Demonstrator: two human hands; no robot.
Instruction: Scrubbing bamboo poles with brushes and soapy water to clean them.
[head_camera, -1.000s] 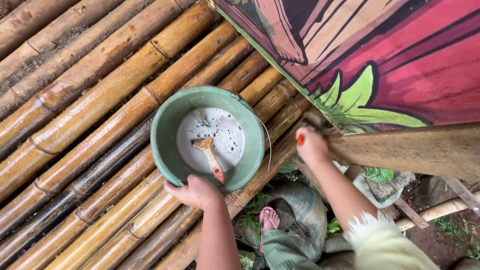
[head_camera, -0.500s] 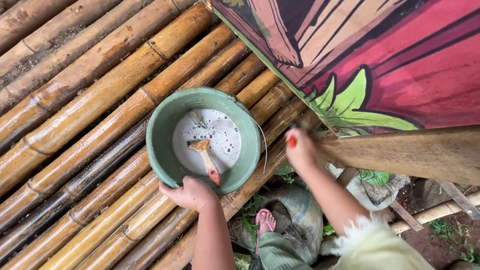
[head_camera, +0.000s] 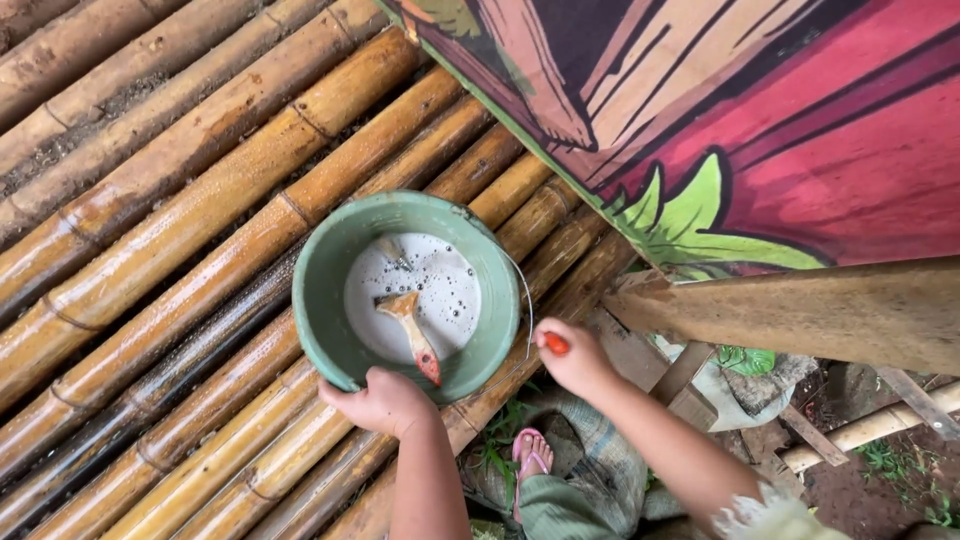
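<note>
Looking down from the head camera, we take the green bucket (head_camera: 405, 295) as our landmark. It stands upright on the bamboo platform (head_camera: 170, 230), close to the platform's near edge, and holds a shallow pool of milky, bubbly liquid. A brush (head_camera: 410, 330) with a pale wooden body and a red handle tip lies in that liquid, its handle leaning toward the bucket's near wall.

Our left hand (head_camera: 385, 400) grips the bucket's near rim, fingers curled over the edge. Our right hand (head_camera: 575, 358) sits just to the right of the bucket, closed around something small and orange-red — we cannot tell what it is, and it seems to meet the thin wire handle (head_camera: 526, 300) that hangs down the bucket's right side.

Beyond the bucket, up and to the right, leans a painted board (head_camera: 760, 120) in red, brown and green, with a rough wooden plank (head_camera: 820, 310) under it. Below the bucket, past the platform's edge, a foot in a pink sandal (head_camera: 532, 455) stands on the ground.

As for progress — the liquid is in the bucket and the brush soaks there, but neither hand holds the brush.
</note>
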